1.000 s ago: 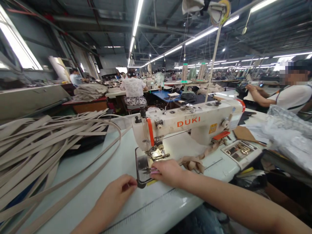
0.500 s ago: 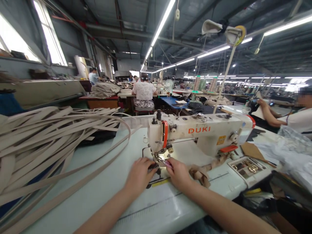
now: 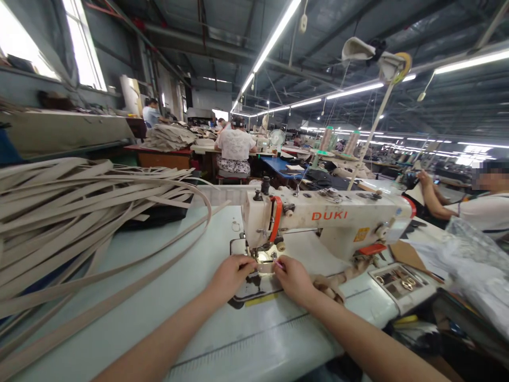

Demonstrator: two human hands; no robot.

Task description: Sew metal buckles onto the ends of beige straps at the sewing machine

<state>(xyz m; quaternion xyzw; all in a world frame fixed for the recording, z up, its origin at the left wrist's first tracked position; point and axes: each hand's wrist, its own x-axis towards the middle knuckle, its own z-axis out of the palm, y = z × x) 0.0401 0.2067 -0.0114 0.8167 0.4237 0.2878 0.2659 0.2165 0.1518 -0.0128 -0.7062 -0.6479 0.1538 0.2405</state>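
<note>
A white DUKI sewing machine (image 3: pixel 342 215) stands on the pale table (image 3: pixel 167 297). My left hand (image 3: pixel 228 276) rests just left of its needle, fingers curled and pressed on the piece under the presser foot (image 3: pixel 265 258). My right hand (image 3: pixel 293 278) sits just right of the needle, pinching a small pink-handled tool (image 3: pixel 278 263). A bunched beige strap (image 3: pixel 332 284) lies under the machine arm beside my right wrist.
A large heap of long beige straps (image 3: pixel 79 212) covers the table's left side. A small tray of metal buckles (image 3: pixel 400 278) sits at the right, with clear plastic bags (image 3: pixel 473 260) beyond. Other people work at machines ahead and at the right.
My left hand has moved up from the table's front to the needle. My right hand has shifted closer to the presser foot. The view has turned slightly left.
</note>
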